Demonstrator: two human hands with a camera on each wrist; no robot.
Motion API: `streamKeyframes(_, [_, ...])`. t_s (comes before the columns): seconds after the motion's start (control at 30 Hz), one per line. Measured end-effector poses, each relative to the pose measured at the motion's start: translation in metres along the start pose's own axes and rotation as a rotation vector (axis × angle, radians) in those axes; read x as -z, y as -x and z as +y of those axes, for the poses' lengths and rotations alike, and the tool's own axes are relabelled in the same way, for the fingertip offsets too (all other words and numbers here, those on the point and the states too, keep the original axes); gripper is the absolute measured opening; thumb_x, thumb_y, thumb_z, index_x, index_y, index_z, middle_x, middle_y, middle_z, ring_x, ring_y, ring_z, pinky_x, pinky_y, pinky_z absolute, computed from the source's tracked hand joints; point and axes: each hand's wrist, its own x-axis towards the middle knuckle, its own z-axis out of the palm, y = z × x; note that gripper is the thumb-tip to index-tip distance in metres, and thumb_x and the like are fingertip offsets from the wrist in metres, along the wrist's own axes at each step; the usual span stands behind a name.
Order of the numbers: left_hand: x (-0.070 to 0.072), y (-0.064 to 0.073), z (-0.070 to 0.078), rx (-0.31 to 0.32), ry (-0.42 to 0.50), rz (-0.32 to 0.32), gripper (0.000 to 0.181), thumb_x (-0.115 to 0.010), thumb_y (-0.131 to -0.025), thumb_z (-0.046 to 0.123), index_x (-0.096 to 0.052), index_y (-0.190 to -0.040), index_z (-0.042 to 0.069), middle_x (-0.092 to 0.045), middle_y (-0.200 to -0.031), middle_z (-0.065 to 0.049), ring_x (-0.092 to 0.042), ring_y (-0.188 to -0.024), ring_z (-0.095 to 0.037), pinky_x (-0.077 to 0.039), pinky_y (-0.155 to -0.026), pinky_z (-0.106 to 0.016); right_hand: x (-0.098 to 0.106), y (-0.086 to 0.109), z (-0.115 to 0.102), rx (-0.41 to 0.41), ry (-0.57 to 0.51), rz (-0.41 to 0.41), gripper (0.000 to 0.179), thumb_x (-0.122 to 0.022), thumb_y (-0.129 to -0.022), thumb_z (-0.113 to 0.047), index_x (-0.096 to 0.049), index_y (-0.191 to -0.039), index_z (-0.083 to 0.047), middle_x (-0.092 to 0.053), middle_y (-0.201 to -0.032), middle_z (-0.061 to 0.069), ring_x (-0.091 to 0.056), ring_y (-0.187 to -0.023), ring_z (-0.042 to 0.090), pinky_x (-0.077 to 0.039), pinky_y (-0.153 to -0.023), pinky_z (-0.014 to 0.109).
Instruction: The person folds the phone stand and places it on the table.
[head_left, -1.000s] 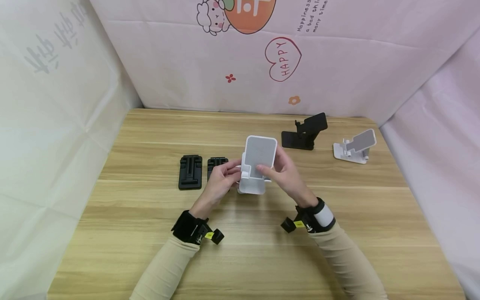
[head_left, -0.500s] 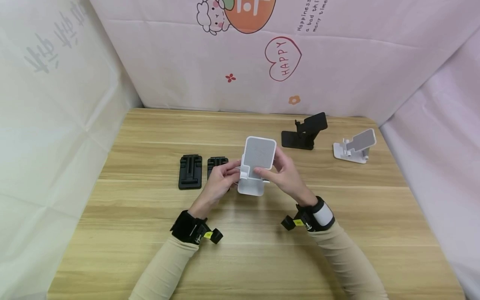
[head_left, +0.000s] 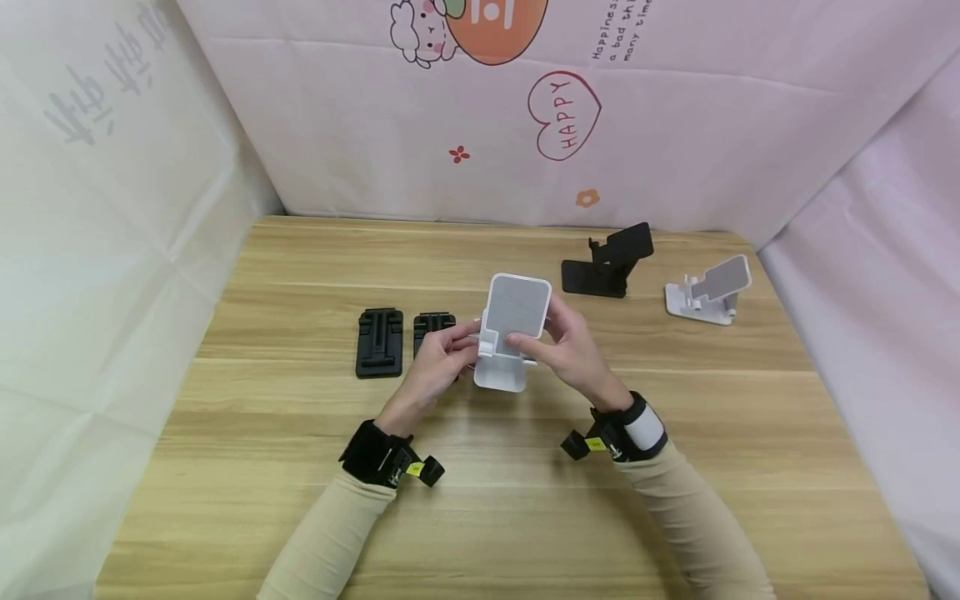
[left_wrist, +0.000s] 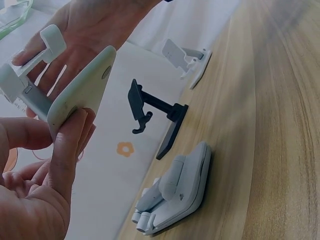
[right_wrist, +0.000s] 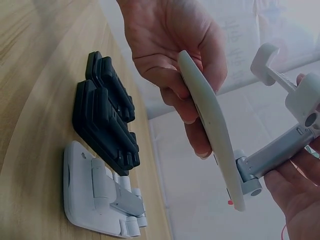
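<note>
Both hands hold a white phone stand (head_left: pixel 519 302) above the table, its upper plate with a grey pad facing up. My left hand (head_left: pixel 435 367) pinches the stand's base plate (left_wrist: pixel 86 90) between thumb and fingers, as the left wrist view shows. My right hand (head_left: pixel 573 350) grips the upper part, thumb on the grey pad and fingers behind it. The stand's arm (right_wrist: pixel 277 150) is swung out from the base. Below, a folded white phone stand (left_wrist: pixel 187 182) lies on the table; the held one hides it in the head view.
Two folded black phone stands (head_left: pixel 380 346) lie to the left, one partly behind my left hand. At the back right stand an unfolded black phone stand (head_left: pixel 628 246) and an unfolded white one (head_left: pixel 722 282). A printed cloth (head_left: pixel 360 125) hangs behind the wooden table (head_left: pixel 480 517).
The held phone stand has shifted very slightly left and toward me, with a small change in tilt. Both hands keep their hold, and the other stands stay in place.
</note>
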Motion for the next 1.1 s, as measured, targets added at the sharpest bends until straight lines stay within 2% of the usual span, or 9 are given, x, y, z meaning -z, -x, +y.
streamKeyframes(0.27, [0.0,0.002,0.001,0.011,0.012,-0.044,0.046,-0.057,-0.088,0.007,-0.051,-0.133,-0.001,-0.066,-0.112,-0.019,-0.065,-0.091,-0.021,-0.052,-0.081,-0.056,0.001,-0.001,0.019,0.064,0.009,0.042,0.051,-0.069,-0.079,0.005,-0.052,-0.126,0.003,-0.061,-0.119,0.016,-0.058,-0.106,0.02,-0.048,-0.091,0.041])
streamKeyframes(0.4, [0.0,0.001,-0.001,0.009,0.007,-0.048,0.046,-0.057,-0.088,0.006,-0.051,-0.133,-0.001,-0.066,-0.112,-0.019,-0.066,-0.091,-0.02,-0.054,-0.079,-0.049,-0.001,0.0,0.009,0.061,0.03,0.053,0.047,-0.068,-0.079,0.007,-0.052,-0.123,0.009,-0.06,-0.116,0.022,-0.059,-0.103,0.019,-0.049,-0.089,0.039])
streamKeyframes(0.5, [-0.001,0.002,0.0,0.011,0.011,-0.051,0.046,-0.059,-0.088,0.007,-0.051,-0.133,-0.001,-0.066,-0.112,-0.019,-0.066,-0.09,-0.02,-0.054,-0.079,-0.049,-0.001,0.0,0.008,0.056,0.053,0.065,0.045,-0.068,-0.079,0.007,-0.052,-0.121,0.01,-0.06,-0.115,0.023,-0.06,-0.102,0.018,-0.051,-0.087,0.038])
streamKeyframes(0.67, [-0.002,0.002,0.0,0.019,0.016,-0.047,0.048,-0.06,-0.087,0.008,-0.051,-0.133,-0.002,-0.067,-0.111,-0.019,-0.066,-0.089,-0.019,-0.05,-0.082,-0.057,-0.001,0.0,0.01,0.068,0.078,0.081,0.044,-0.068,-0.079,0.007,-0.053,-0.12,0.009,-0.061,-0.114,0.023,-0.061,-0.099,0.017,-0.052,-0.084,0.038])
streamKeyframes(0.9, [-0.002,0.002,0.0,0.027,0.01,-0.05,0.047,-0.059,-0.087,0.008,-0.051,-0.133,-0.001,-0.068,-0.108,-0.019,-0.066,-0.087,-0.019,-0.049,-0.082,-0.059,-0.002,-0.001,0.011,0.096,0.096,0.109,0.04,-0.067,-0.078,0.009,-0.053,-0.115,0.009,-0.063,-0.109,0.024,-0.061,-0.094,0.014,-0.053,-0.078,0.03])
streamKeyframes(1.0, [-0.002,0.003,0.002,0.027,0.001,-0.053,0.047,-0.06,-0.087,0.008,-0.052,-0.133,-0.002,-0.068,-0.108,-0.019,-0.066,-0.086,-0.019,-0.052,-0.081,-0.056,-0.002,-0.001,0.011,0.112,0.107,0.122,0.039,-0.067,-0.077,0.011,-0.054,-0.114,0.01,-0.063,-0.107,0.024,-0.061,-0.093,0.013,-0.053,-0.076,0.025])
streamKeyframes(1.1, [-0.002,0.004,0.003,0.023,-0.012,-0.059,0.048,-0.06,-0.087,0.007,-0.051,-0.134,-0.002,-0.067,-0.108,-0.02,-0.066,-0.085,-0.019,-0.055,-0.077,-0.047,-0.002,-0.001,0.011,0.129,0.11,0.131,0.038,-0.067,-0.077,0.012,-0.054,-0.112,0.01,-0.063,-0.106,0.025,-0.061,-0.093,0.013,-0.053,-0.075,0.023])
